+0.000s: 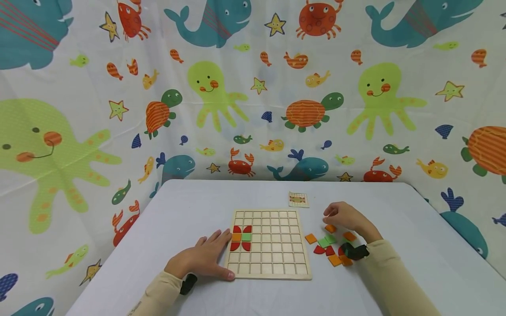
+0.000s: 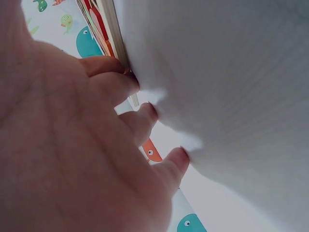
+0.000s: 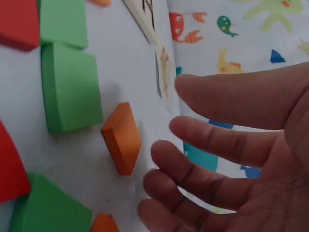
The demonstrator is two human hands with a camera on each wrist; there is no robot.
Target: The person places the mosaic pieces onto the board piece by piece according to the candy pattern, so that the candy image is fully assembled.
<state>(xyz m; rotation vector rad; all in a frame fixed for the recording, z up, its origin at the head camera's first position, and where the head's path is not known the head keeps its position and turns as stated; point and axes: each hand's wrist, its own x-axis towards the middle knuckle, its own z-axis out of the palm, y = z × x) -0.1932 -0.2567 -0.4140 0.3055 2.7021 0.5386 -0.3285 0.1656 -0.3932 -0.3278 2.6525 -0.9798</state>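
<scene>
A wooden grid board [image 1: 272, 267] lies flat on the table. On its left part, red petal-shaped pieces [image 1: 237, 229] sit above and below an orange square [image 1: 236, 237] and a green square [image 1: 246, 237]. My left hand [image 1: 203, 260], fingers spread, rests against the board's left edge, with the thumb at the near left corner. Right of the board, my right hand [image 1: 345, 218] hovers over loose pieces. Its fingers bend loosely with nothing between them in the right wrist view. Closest to those fingertips is an orange piece [image 3: 123, 140]; green pieces [image 3: 75, 89] lie beside it.
A small pattern card [image 1: 298, 199] lies behind the board's far right corner. More loose orange squares [image 1: 310, 238] and red pieces [image 1: 319, 249] are scattered near the right wrist. A sea-animal curtain [image 1: 253, 87] hangs beyond the white table [image 1: 197, 197].
</scene>
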